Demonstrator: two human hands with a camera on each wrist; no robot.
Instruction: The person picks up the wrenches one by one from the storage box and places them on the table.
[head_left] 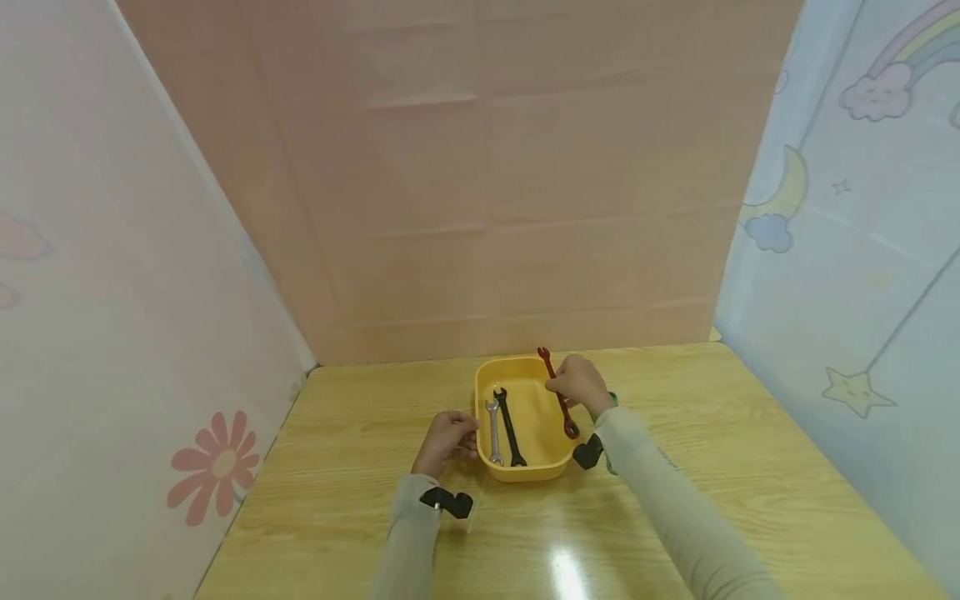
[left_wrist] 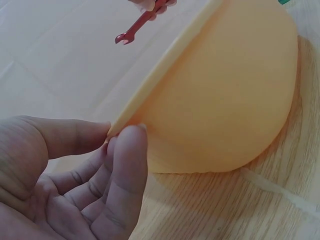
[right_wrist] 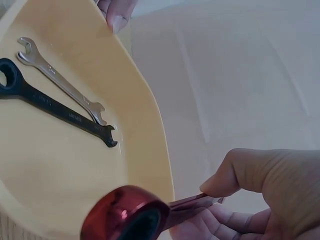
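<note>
Left hand (head_left: 447, 442) pinches the left rim of a yellow, round-cornered rectangular tray (head_left: 536, 417) on the light wood-grain table (head_left: 360, 433); inside lie a silver metal double open-ended wrench (head_left: 494, 433) and a longer black metal wrench (head_left: 511, 427), side by side. Right hand (head_left: 581, 383), farther out, pinches a shiny red metal wrench (head_left: 564, 408) over the tray's right side, ring end nearer the person. Creased pinkish-tan backdrop (head_left: 487, 208) behind.

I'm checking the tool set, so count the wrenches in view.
3: the silver wrench and the black wrench lie in the yellow tray; the red wrench is in the right hand's grip, above the tray. None seems hidden.
</note>
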